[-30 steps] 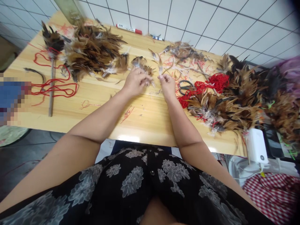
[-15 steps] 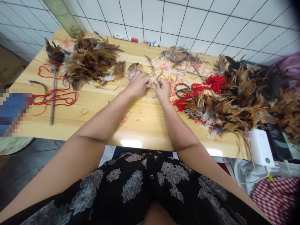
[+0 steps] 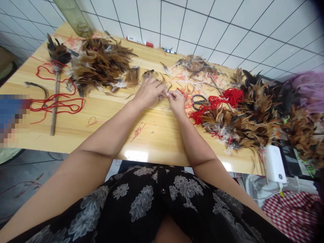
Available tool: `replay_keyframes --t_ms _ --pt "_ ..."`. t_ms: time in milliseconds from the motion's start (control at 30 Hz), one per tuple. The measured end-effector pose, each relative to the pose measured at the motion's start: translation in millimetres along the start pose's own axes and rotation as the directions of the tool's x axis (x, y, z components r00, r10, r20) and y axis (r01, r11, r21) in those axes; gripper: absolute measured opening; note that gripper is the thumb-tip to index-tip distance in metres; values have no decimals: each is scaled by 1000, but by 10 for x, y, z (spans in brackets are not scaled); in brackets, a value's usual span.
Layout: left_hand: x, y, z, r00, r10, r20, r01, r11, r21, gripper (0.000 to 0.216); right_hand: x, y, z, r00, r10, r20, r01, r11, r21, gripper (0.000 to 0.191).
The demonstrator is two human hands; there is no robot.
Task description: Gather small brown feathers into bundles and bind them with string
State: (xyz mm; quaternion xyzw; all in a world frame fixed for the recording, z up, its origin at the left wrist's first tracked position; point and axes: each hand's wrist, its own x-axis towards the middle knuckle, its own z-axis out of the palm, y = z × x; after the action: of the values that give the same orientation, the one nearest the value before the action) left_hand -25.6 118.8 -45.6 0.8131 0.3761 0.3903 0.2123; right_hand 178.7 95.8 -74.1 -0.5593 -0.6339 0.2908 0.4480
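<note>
Above the middle of the wooden table [image 3: 167,138], my two hands meet with their fingertips almost touching. My left hand [image 3: 150,93] is closed, palm down, and wispy feathers [image 3: 150,73] stick out just beyond its knuckles. A small feather shows at its fingertips, partly hidden by the fingers. My right hand [image 3: 177,102] is closed in a pinch, thumb against forefinger, at the same spot; the feather piece between the two hands is too small to make out well. Black-handled scissors [image 3: 199,101] lie right of my right hand, beside a bundle of red yarn [image 3: 233,98].
A big pile of brown feathers [image 3: 101,64] lies left, near a stick with dark feathers [image 3: 54,108] and looped red cord. More feather bundles [image 3: 240,125] cover the right side, by a white power bank [image 3: 274,163]. Loose fluff [image 3: 194,64] and a marker [image 3: 139,41] lie along the wall.
My hands have come closer together, fingertips now meeting. The feather that stood up from my right hand's pinch no longer shows there. The view has shifted slightly.
</note>
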Motion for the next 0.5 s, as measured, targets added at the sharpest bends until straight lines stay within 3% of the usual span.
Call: replay_keyframes --t_ms 200,333,500 --pt "10 58 43 1000 1 12 -1 1000 -14 27 15 -26 -31 996 -29 90 31 999 -15 12" --pt "18 104 33 1000 19 14 -19 1000 2 24 32 12 -15 991 -50 123 58 997 -59 13" --pt "-16 127 -115 982 9 -189 1 998 55 16 122 299 34 988 -130 80 132 991 -21 24"
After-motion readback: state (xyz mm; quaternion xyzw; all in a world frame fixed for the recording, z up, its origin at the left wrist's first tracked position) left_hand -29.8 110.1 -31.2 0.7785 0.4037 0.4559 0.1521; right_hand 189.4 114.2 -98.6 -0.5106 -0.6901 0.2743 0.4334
